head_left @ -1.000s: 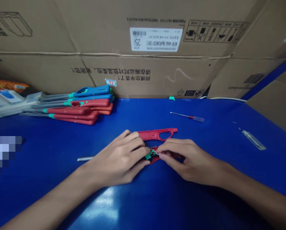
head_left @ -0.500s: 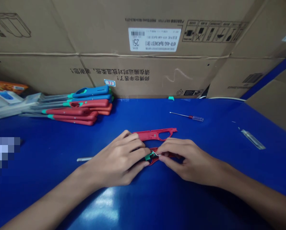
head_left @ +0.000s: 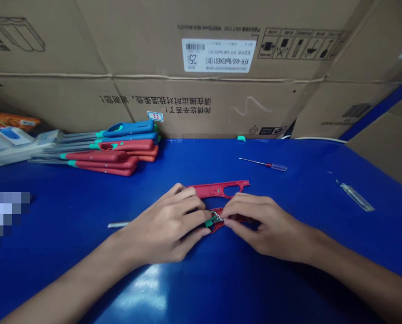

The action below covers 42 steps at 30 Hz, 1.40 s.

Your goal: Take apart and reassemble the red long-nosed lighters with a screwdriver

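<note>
An opened red stick lighter (head_left: 216, 228) lies on the blue table, partly covered by both hands. Its metal tube (head_left: 118, 225) sticks out to the left from under my left hand (head_left: 172, 225), whose fingers are closed on the lighter's body. Inside the casing a green trigger piece (head_left: 208, 222) shows between the hands. My right hand (head_left: 265, 222) pinches a thin white wire (head_left: 218, 216) at the casing's right part. Just behind the hands rests the other red casing half (head_left: 207, 191), its inner side up; my left knuckles overlap its left end.
Several red and blue stick lighters (head_left: 127, 145) are piled at the back left. A screwdriver (head_left: 263, 164) lies behind the right hand, and a clear plastic tube (head_left: 356, 197) lies farther right. A large cardboard box (head_left: 147, 54) walls off the back, with a small green piece (head_left: 241, 138) at its foot.
The white wire has shifted and more of it shows along the green piece. Both hands stay nearly in place, the right fingers still pinching. The whole view has moved very slightly.
</note>
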Each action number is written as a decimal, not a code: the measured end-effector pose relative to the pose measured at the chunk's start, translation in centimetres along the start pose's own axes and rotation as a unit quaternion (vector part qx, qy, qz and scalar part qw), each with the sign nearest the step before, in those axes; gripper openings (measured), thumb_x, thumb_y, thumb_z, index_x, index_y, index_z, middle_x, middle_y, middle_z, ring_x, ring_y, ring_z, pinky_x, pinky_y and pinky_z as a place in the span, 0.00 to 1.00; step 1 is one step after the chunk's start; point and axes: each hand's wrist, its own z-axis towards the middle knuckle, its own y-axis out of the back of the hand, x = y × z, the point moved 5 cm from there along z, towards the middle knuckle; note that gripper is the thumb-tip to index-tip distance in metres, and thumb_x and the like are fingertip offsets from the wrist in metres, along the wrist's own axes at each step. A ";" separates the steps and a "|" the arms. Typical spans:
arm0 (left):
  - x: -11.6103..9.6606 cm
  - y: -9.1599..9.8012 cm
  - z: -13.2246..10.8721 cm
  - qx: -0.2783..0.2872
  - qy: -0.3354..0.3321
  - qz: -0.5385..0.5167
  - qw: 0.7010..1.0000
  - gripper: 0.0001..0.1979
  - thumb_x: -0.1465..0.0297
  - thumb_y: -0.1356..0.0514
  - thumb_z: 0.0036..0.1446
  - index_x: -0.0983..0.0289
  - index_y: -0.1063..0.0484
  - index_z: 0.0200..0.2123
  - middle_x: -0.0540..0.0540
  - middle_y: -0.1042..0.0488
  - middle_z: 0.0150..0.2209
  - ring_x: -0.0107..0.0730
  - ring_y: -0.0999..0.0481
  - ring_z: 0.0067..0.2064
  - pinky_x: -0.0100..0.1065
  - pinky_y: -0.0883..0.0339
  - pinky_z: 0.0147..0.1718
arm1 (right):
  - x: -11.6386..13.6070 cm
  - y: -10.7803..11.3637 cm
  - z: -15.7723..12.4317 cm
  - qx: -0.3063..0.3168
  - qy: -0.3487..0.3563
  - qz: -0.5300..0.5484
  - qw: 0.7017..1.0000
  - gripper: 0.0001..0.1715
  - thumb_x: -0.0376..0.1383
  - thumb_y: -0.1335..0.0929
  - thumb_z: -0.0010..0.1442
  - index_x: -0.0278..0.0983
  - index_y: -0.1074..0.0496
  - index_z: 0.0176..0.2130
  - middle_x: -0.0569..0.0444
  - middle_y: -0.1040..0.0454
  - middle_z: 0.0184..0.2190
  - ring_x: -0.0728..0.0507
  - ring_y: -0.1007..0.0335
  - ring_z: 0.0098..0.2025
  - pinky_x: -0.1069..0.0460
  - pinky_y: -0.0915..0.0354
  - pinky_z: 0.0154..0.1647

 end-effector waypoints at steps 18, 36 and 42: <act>0.0 -0.4 -0.1 -0.022 -0.002 -0.003 1.000 0.06 0.71 0.42 0.63 0.64 0.25 0.39 0.54 0.22 0.35 0.34 0.25 0.40 0.39 0.36 0.44 | -0.3 0.0 0.0 -0.013 0.029 0.001 1.000 0.09 0.26 0.35 0.62 0.37 0.27 0.33 0.54 0.22 0.32 0.48 0.28 0.36 0.52 0.32 0.40; 0.2 -0.2 0.1 -0.047 0.007 -0.068 0.997 0.09 0.74 0.42 0.62 0.65 0.21 0.37 0.59 0.23 0.36 0.36 0.25 0.39 0.39 0.27 0.39 | -0.3 0.2 0.1 0.001 -0.006 -0.004 1.000 0.12 0.23 0.36 0.57 0.35 0.25 0.34 0.54 0.23 0.33 0.50 0.30 0.33 0.54 0.35 0.35; 0.1 -0.6 0.0 -0.054 0.009 -0.057 0.997 0.07 0.74 0.41 0.62 0.66 0.22 0.39 0.58 0.21 0.38 0.36 0.24 0.40 0.40 0.29 0.42 | -0.3 0.1 0.0 -0.010 -0.006 0.004 1.000 0.12 0.24 0.36 0.57 0.34 0.24 0.33 0.53 0.24 0.31 0.51 0.32 0.30 0.56 0.36 0.31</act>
